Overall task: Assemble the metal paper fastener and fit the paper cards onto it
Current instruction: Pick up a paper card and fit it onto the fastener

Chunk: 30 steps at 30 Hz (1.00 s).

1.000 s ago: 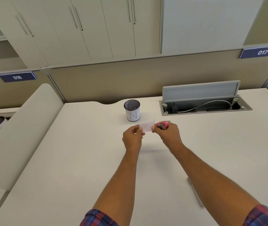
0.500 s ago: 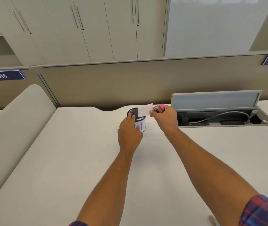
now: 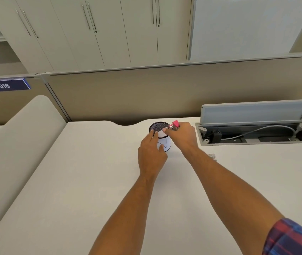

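Head view: my plaid sleeve (image 3: 291,238) lower right, both forearms reach out over the table (image 3: 72,181). My left hand (image 3: 151,155) is loosely spread, fingertips touching the white cup (image 3: 164,142) side and mesh rim. My right hand (image 3: 181,137) is pinched closed on the fastener (image 3: 175,125), pink and metal, over the cup's right rim. Cards hidden, can't tell. Open cable tray (image 3: 257,133) beyond.

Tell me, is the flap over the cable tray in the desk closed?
No, the flap stands raised behind the open cable tray, where a grey cable lies exposed.
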### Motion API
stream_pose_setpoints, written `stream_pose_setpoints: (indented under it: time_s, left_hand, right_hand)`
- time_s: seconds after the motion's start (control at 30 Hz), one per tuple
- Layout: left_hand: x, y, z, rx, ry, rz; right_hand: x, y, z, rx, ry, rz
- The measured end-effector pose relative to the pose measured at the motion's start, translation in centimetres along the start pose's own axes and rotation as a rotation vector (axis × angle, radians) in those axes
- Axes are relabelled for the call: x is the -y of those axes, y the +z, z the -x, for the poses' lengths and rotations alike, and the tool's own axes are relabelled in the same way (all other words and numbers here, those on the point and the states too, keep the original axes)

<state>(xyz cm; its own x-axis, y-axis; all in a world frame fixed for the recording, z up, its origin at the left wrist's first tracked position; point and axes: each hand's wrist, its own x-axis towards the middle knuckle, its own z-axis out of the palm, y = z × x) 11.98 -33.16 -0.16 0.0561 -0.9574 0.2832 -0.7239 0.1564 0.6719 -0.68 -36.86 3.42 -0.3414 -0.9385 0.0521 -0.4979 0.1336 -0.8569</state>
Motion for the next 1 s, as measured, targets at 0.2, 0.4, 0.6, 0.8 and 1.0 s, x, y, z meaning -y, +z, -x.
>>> stream_pose_setpoints:
  time_s: [0.2,0.4,0.6,0.8,1.0]
  left_hand:
    - [-1.8,-1.2,2.1,-0.075,0.083,0.013]
    - [-5.2,-0.6,7.5,-0.095,0.021,0.166]
    - [-7.8,0.3,14.5,0.040,-0.191,0.220]
    - [-9.3,0.4,20.2,0.117,-0.325,0.274]
    - [-10.0,-0.1,23.4,0.170,-0.325,0.242]
  right_hand:
    - [-0.1,-2.0,4.0,-0.036,0.040,-0.080]
    - [-1.6,-3.4,8.8,0.104,0.144,-0.102]
    - [-4.9,-6.0,14.0,0.147,0.205,-0.095]
    - [-7.0,-9.0,19.7,0.149,0.245,-0.074]
    - [-9.0,-12.2,22.9,0.221,0.202,0.003]
